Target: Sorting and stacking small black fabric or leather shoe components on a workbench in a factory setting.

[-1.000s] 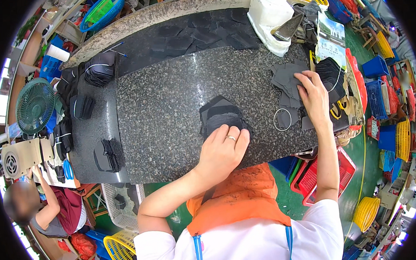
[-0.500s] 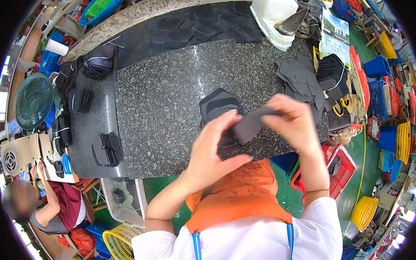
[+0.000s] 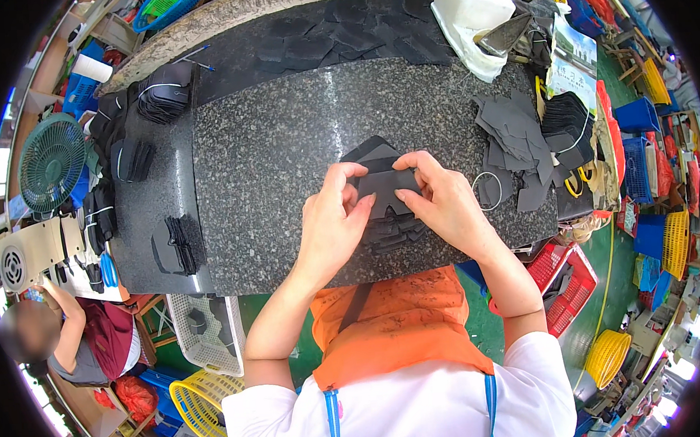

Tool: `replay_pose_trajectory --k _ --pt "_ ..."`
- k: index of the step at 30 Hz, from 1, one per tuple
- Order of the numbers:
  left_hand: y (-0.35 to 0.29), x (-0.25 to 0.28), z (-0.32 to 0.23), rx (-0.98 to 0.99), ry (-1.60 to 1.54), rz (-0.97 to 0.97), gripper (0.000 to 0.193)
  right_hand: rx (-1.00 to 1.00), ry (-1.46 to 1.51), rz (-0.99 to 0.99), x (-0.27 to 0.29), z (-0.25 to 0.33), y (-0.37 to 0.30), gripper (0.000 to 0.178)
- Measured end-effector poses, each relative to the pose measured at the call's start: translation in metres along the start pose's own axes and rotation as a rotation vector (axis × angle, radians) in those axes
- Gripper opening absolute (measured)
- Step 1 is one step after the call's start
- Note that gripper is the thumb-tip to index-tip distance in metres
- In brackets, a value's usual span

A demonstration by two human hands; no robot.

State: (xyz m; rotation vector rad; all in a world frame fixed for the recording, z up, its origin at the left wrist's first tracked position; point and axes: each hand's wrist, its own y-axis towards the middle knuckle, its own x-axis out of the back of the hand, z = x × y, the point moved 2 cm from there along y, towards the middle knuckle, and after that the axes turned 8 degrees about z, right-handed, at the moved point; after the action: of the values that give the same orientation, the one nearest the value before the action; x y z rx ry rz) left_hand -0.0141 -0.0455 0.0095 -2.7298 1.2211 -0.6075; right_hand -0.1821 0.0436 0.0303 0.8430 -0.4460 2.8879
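Observation:
Between my two hands is a flat black cut piece [image 3: 380,184], over a layered stack of similar black pieces [image 3: 395,236] on the speckled stone tabletop [image 3: 262,175]. My left hand [image 3: 336,211] pinches its left side between thumb and fingers. On the opposite side my right hand [image 3: 435,195] grips it the same way. Beyond the fingertips the pointed top of the stack shows. Right of my right hand lies a heap of loose black pieces [image 3: 514,137], with a thin white ring [image 3: 488,190] at its near left edge.
Bundled black pieces [image 3: 161,98] and a smaller stack [image 3: 181,245] line the table's left. More pieces [image 3: 342,39] spread along the back, beside a white machine base [image 3: 474,25]. Yellow-handled scissors [image 3: 575,181] lie right. A red crate [image 3: 560,287] stands below; another person [image 3: 82,339] sits left.
My right hand has brought the black piece left and laid it over the stack. My left hand has closed from spread fingers onto its left side. The white ring now shows.

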Motion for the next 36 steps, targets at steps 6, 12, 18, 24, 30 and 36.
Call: replay_pose_trajectory --k 6,12,18,24,30,36 --pt "-0.004 -0.012 0.006 -0.278 0.291 -0.128 0.018 0.190 -0.277 -0.038 -0.012 -0.012 0.001 0.027" --pt "-0.007 -0.003 0.003 -0.264 0.470 -0.108 0.019 0.215 -0.398 -0.183 0.004 -0.013 0.012 0.062" --pt "-0.021 -0.019 0.004 -0.418 0.658 -0.099 0.096 0.166 -0.439 0.229 0.025 -0.032 0.036 0.060" --pt "-0.032 -0.039 0.032 -0.472 0.578 0.011 0.107 0.198 -0.377 0.451 -0.002 -0.034 0.052 0.067" --pt "-0.034 -0.034 0.017 -0.646 0.560 -0.041 0.111 0.406 0.196 0.374 -0.008 -0.045 0.004 0.077" --pt "-0.016 -0.009 0.012 -0.483 0.119 -0.106 0.111 0.757 0.094 -0.013 -0.016 -0.037 -0.001 0.074"
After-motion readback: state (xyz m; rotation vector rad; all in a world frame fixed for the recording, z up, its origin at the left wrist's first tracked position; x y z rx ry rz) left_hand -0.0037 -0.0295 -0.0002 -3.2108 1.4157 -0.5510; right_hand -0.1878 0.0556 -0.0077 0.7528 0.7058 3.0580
